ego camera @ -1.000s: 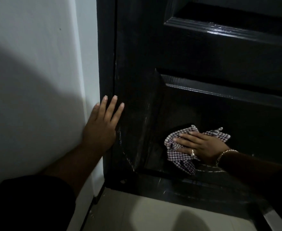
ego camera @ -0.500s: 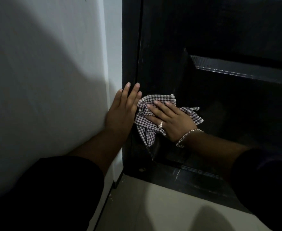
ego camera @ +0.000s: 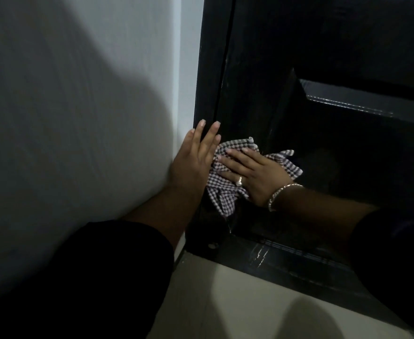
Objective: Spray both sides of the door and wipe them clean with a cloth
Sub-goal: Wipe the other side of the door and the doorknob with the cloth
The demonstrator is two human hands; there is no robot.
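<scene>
A glossy black panelled door [ego camera: 323, 45] fills the right half of the view, set in a black frame [ego camera: 207, 81]. My right hand [ego camera: 255, 174] lies flat with straight fingers on a checked cloth [ego camera: 223, 192], pressing it against the door's low left stile beside the recessed panel. My left hand [ego camera: 192, 162] rests flat on the frame and the wall corner, fingers straight, just left of the cloth and touching its edge. No spray bottle is in view.
A white wall [ego camera: 78, 118] stands on the left, meeting the frame. Pale floor tile [ego camera: 237, 302] runs along the door's bottom rail [ego camera: 286, 260], which carries scuffs and streaks. My dark sleeves cover the lower left and lower right corners.
My right hand has slid the cloth from the low recessed panel leftward and up onto the stile, stopping next to my left hand. The view has shifted right and lower; the left hand stays put.
</scene>
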